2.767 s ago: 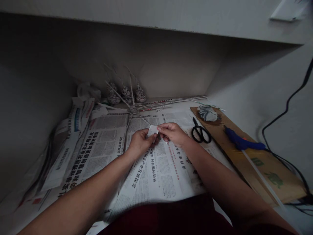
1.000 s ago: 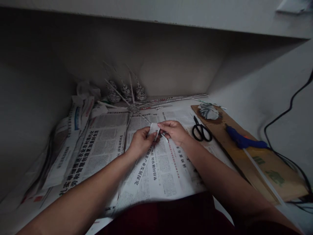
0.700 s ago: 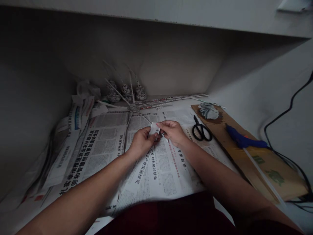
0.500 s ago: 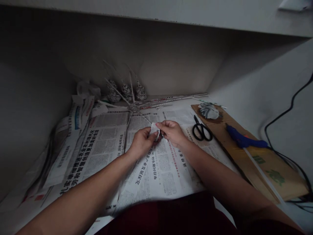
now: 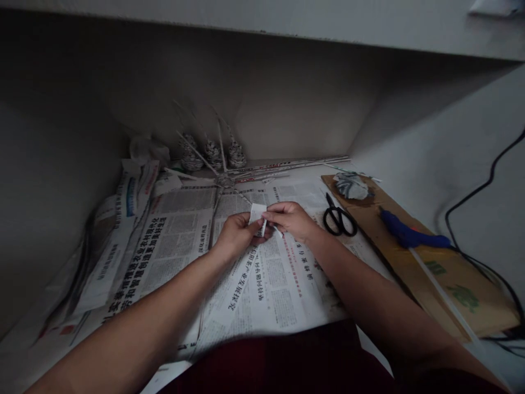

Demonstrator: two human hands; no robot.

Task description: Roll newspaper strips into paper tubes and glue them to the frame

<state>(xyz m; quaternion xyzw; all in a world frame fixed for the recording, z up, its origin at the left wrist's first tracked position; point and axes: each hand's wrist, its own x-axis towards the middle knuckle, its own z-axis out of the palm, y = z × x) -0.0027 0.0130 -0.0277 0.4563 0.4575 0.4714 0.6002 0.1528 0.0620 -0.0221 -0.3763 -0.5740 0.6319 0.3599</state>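
Note:
Over the newspaper-covered table, my left hand (image 5: 239, 232) pinches a small strip of newspaper (image 5: 257, 212) between thumb and fingers. My right hand (image 5: 290, 220) closes on the same strip from the right, its fingertips touching the strip's edge. A narrow tail of the paper shows below the right fingers. Just beyond the hands lies a woven newspaper piece (image 5: 225, 181) with thin rolled-paper spokes spreading from it; one spoke runs toward the strip. Whether that spoke is joined to the strip is hidden by the fingers.
Black-handled scissors (image 5: 339, 220) lie right of my hands. A cardboard piece (image 5: 426, 279) beyond them bears a blue glue gun (image 5: 410, 232) and crumpled paper (image 5: 351, 186). Several woven paper shapes (image 5: 212, 154) stand at the back. Newspaper strips (image 5: 118, 235) are stacked left. A shelf edge (image 5: 262, 22) overhangs.
The paper strip has turned and shifted slightly left in my fingers. My right fingers have moved a little along its edge. Everything else stays where it was.

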